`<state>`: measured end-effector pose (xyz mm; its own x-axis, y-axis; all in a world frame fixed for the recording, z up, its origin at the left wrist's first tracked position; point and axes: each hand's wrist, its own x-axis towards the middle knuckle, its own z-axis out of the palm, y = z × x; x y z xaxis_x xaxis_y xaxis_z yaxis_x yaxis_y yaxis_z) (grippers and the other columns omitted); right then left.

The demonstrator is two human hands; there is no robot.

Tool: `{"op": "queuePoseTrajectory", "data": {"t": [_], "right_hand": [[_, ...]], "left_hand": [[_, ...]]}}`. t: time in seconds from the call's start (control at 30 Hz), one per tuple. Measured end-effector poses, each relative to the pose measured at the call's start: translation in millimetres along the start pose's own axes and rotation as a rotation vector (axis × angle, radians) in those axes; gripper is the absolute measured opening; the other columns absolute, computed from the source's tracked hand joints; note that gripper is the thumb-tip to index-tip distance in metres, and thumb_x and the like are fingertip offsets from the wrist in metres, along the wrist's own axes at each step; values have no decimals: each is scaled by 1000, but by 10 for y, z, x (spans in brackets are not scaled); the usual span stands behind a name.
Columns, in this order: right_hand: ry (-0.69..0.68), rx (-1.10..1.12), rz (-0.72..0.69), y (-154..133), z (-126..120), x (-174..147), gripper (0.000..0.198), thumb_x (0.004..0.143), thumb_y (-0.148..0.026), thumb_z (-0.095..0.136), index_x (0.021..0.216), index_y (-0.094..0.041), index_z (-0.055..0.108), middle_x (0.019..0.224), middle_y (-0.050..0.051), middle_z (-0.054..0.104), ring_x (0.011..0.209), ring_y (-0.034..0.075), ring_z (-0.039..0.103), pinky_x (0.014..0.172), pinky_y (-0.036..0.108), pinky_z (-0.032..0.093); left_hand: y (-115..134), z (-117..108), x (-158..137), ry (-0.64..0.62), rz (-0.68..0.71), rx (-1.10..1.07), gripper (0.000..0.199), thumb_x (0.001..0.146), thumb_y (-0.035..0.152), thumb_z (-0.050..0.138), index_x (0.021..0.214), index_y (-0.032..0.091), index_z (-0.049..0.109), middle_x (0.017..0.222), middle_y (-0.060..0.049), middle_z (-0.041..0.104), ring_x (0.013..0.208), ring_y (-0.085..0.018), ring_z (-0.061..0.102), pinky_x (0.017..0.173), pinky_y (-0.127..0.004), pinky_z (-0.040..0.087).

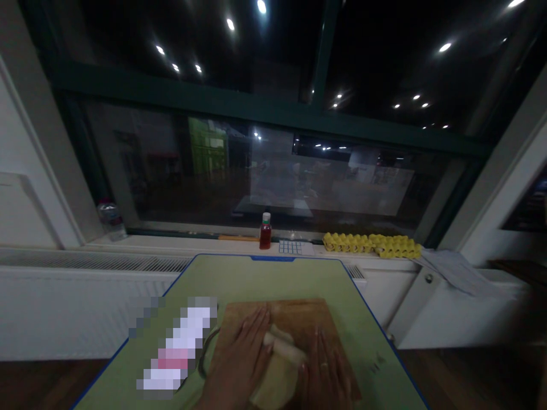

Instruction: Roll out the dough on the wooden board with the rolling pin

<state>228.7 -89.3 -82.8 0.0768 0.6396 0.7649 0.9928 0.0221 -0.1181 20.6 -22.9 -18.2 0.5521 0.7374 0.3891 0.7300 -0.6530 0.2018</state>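
My left hand [241, 354] lies over the left part of a wooden board [299, 308], its fingers stretched out and pointing away. On the board is a flat sheet of pale dough [276, 380]. Across the dough runs a pale cylinder [285, 348] that looks like a small rolling pin; its ends meet my two hands, and I cannot tell if it is wood or rolled dough. To the right, my right hand [325, 370] rests flat with fingers extended and a ring on one of them. Both hands are slightly blurred.
The board sits on a green table [265, 279] with a blue edge. A pixelated item [179, 347] lies at left, beside a dark cord-like loop [205, 356]. The windowsill holds a red-liquid bottle [265, 232], yellow egg trays [371, 245], a clear bottle [111, 221] and a cloth [455, 272].
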Motion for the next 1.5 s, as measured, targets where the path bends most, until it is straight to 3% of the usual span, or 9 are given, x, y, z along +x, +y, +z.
{"op": "queuePoseTrajectory", "data": {"t": [0.23,0.4,0.67,0.83,0.93,1.03,1.23,1.37,1.5], "right_hand": [[-308,-63,-44,87,-85,608,39,93,-33,45,121,-14,65,134,19,56,131,36,45,107,62,31],[-390,-95,-37,151,-121,896,37,92,-27,47,123,-17,64,138,18,52,131,36,45,105,65,30],[-204,-97,-83,-27,-268,430,40,96,-31,40,127,-19,62,136,10,57,127,29,51,103,48,42],[-107,-36,-291,57,-291,42,48,95,-37,44,140,-25,49,138,4,55,122,25,57,95,40,48],[-97,17,-372,88,-339,-8,49,94,-35,44,142,-26,47,139,2,55,122,24,57,96,39,48],[-99,56,-289,18,-423,80,44,95,-32,40,138,-26,52,135,2,58,121,24,57,99,41,47],[-193,92,-88,-75,-425,442,38,98,-32,38,129,-29,59,133,3,60,125,25,54,102,45,46],[-312,84,-112,-35,-277,691,39,96,-26,39,130,-26,59,136,4,58,132,25,47,108,46,41],[-395,48,-174,-74,-71,805,40,97,-19,36,129,-21,60,134,8,59,131,25,48,108,43,41]], "left_hand": [[63,-101,673,-246,-38,-13,50,100,34,28,145,17,41,152,-10,38,142,-23,31,116,-50,25],[158,-83,951,-268,-29,2,44,100,25,28,137,17,51,147,-11,47,140,-23,37,116,-53,23],[180,-304,391,-217,-26,-62,46,102,35,29,142,22,45,150,-6,43,140,-18,36,117,-45,27],[171,-341,-221,-56,29,-74,47,101,37,37,148,33,33,151,0,38,140,-20,35,116,-47,31],[171,-338,-480,19,86,-11,56,99,38,43,151,34,23,152,0,38,139,-22,37,115,-47,33],[179,-362,-543,37,98,34,57,98,41,45,151,34,24,151,0,40,137,-23,40,114,-47,35],[199,-394,-270,42,80,80,51,98,47,43,147,32,36,146,1,48,134,-22,46,116,-46,32],[211,-356,115,116,31,125,48,100,44,38,146,31,38,149,0,44,138,-22,39,118,-50,25],[225,-277,481,-17,-58,107,47,101,42,32,142,24,45,151,-4,41,140,-24,36,115,-52,29]]}}
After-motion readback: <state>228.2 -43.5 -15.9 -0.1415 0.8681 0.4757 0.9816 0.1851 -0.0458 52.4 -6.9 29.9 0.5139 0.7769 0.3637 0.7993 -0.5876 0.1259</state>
